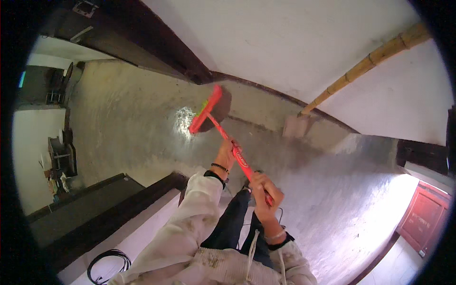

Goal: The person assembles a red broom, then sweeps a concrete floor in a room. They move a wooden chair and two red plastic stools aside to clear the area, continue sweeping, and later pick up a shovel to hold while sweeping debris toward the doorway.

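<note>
Broom (209, 111) handle runs through both hands' curled fingers (260, 186).

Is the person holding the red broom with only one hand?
No, both the left hand and the right hand grip the red broom along its handle.

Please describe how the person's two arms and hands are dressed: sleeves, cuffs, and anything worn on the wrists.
Both arms wear loose cream-white sleeves ending in dark cuffs. The left hand is bare, with a dark beaded bracelet at the wrist. The right hand is bare too, with a thin pale bracelet.
</note>
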{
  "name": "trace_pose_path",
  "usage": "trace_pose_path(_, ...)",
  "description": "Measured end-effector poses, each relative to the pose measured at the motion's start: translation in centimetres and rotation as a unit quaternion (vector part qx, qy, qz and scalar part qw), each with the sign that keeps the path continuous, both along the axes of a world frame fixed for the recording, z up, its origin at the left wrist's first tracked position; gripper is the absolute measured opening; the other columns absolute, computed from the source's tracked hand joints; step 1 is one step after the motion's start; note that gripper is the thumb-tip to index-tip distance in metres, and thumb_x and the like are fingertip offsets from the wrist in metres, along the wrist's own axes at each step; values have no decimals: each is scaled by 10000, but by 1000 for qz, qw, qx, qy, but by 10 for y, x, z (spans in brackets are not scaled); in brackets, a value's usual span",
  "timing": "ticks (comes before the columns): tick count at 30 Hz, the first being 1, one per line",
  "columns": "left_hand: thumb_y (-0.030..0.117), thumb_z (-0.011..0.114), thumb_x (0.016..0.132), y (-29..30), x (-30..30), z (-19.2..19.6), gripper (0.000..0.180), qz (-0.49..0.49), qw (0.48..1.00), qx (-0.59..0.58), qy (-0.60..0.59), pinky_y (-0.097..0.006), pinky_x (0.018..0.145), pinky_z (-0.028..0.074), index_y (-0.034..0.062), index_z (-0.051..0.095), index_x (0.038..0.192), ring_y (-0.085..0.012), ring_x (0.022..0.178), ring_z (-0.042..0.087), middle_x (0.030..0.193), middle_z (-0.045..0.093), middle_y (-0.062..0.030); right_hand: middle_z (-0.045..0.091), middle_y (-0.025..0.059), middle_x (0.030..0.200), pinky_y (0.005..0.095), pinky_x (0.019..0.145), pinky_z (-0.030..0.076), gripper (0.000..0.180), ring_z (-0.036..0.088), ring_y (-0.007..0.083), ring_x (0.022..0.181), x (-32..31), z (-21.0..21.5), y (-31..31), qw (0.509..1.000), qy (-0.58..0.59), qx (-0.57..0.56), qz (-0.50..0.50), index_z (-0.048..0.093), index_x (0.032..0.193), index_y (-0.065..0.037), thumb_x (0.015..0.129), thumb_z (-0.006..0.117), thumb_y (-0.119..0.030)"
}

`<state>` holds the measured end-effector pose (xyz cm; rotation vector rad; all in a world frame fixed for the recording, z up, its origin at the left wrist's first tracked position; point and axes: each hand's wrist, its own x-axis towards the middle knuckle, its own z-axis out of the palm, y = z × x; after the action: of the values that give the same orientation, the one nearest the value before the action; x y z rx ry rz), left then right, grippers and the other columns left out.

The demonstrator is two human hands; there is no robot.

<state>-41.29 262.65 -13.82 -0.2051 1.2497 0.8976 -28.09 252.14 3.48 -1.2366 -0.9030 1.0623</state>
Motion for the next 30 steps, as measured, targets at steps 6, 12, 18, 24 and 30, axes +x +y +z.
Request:
trace_pose_path(6,212,417,874,-10,-1,21,199,17,999,31,0,-283,434,374,102,384,712,-172,481,427,572,424,-35,534,103,715,286,696,439,93,525,181,686,25,20,-12,996,45,56,45,493,686,42,778,509,42)
trace_pose_path(12,192,502,865,65,-17,-30,147,-104,984,141,16,-299,577,435,80,442,791,-172,597,486,663,484,-40,451,33,638,214,502,347,58,395,81,562,6,-39,61,999,22,23,0,524,762,23,805,552,-3)
trace_pose_path(18,189,484,844,40,45,-84,137,-323,843,403,153,-316,572,426,75,454,774,-173,629,494,681,477,-38,442,5,619,205,470,310,81,378,60,552,50,-48,28,991,-16,-60,-120,530,740,15,816,524,-12)
trace_pose_path(24,253,455,907,-38,101,11,239,-334,934,-109,-61,-285,505,404,103,386,735,-150,515,443,597,407,-16,536,137,687,313,558,448,77,532,258,585,45,64,-47,985,-147,-69,-57,516,719,-7,721,589,18)
trace_pose_path(30,268,441,908,-100,107,107,257,-209,957,-130,-152,-255,471,364,110,392,712,-121,481,398,555,372,-2,517,140,651,370,567,469,98,539,278,579,78,126,-69,986,-19,136,98,506,674,27,634,595,22)
